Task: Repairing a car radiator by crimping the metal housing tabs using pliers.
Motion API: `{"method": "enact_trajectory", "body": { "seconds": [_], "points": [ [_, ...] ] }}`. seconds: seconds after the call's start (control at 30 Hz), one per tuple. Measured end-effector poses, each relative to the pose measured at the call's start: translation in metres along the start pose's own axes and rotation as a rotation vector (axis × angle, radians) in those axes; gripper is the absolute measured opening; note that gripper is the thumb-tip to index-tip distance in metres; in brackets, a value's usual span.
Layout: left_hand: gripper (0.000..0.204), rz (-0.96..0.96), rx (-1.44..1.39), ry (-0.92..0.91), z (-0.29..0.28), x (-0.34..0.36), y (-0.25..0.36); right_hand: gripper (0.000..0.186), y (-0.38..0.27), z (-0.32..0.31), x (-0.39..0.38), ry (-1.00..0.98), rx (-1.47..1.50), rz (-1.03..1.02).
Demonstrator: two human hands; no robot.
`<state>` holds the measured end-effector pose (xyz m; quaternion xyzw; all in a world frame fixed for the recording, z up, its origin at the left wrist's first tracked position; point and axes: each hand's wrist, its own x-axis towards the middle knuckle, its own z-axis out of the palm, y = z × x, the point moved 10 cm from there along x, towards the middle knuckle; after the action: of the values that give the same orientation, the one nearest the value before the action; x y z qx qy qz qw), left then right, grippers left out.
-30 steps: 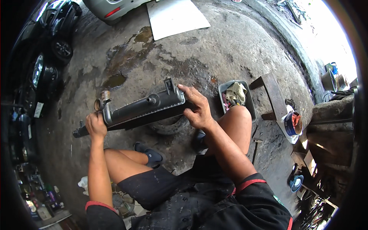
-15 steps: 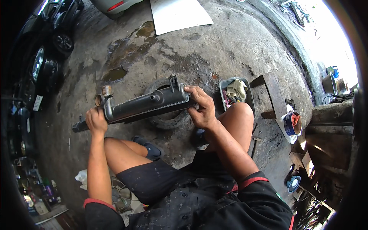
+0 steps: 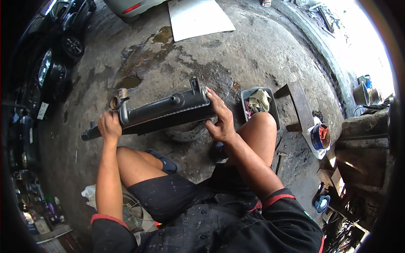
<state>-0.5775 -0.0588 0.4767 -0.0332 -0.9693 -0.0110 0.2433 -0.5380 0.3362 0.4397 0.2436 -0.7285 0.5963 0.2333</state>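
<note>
A black car radiator (image 3: 164, 106) is held up in front of my knees, its long tank with a crimped edge facing up and its dark core showing below. My left hand (image 3: 109, 125) grips the left end, beside the filler neck (image 3: 119, 100). At the other end, my right hand (image 3: 221, 119) clasps the corner near an upright bracket, thumb on the near side and fingers over the far side. Under the radiator lies a tyre (image 3: 185, 133) on the ground, mostly hidden by it.
A grey bin (image 3: 276, 116) with rags stands by my right knee, next to a low wooden bench (image 3: 300, 103). Farther right are a blue tub (image 3: 316, 137) and a blue bowl (image 3: 322, 204). A white board (image 3: 200, 21) lies ahead; dark cars (image 3: 72, 46) stand left.
The radiator has tipped a little, so more of its dark core shows beneath the tank. Both hands keep their hold on its ends.
</note>
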Motion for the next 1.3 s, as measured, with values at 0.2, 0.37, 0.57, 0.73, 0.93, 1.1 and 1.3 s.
{"method": "enact_trajectory", "body": {
  "seconds": [0.2, 0.37, 0.57, 0.73, 0.93, 1.1, 1.3],
  "points": [
    [0.026, -0.035, -0.037, -0.012, -0.003, 0.0, 0.009, 0.083, 0.0, -0.003, -0.005, 0.001, -0.042, -0.024],
    [0.026, -0.019, -0.048, 0.015, -0.006, -0.001, 0.008, 0.079, 0.0, -0.003, -0.004, 0.01, -0.039, 0.004],
    [0.031, -0.04, -0.066, -0.002, -0.01, 0.002, 0.017, 0.075, -0.001, -0.008, -0.003, 0.044, -0.031, 0.007],
    [0.032, -0.064, -0.053, 0.015, -0.01, 0.007, 0.014, 0.075, 0.002, -0.004, -0.006, 0.054, -0.029, -0.01],
    [0.034, -0.059, -0.101, 0.062, -0.013, 0.021, 0.024, 0.081, 0.005, 0.003, -0.005, 0.115, -0.089, -0.033],
    [0.035, -0.105, -0.056, -0.05, 0.001, 0.035, 0.02, 0.085, 0.007, 0.01, 0.002, 0.143, -0.182, -0.08],
    [0.037, -0.108, -0.001, -0.043, 0.012, 0.043, 0.012, 0.082, 0.01, 0.022, 0.008, 0.188, -0.345, -0.049]
  ]
}}
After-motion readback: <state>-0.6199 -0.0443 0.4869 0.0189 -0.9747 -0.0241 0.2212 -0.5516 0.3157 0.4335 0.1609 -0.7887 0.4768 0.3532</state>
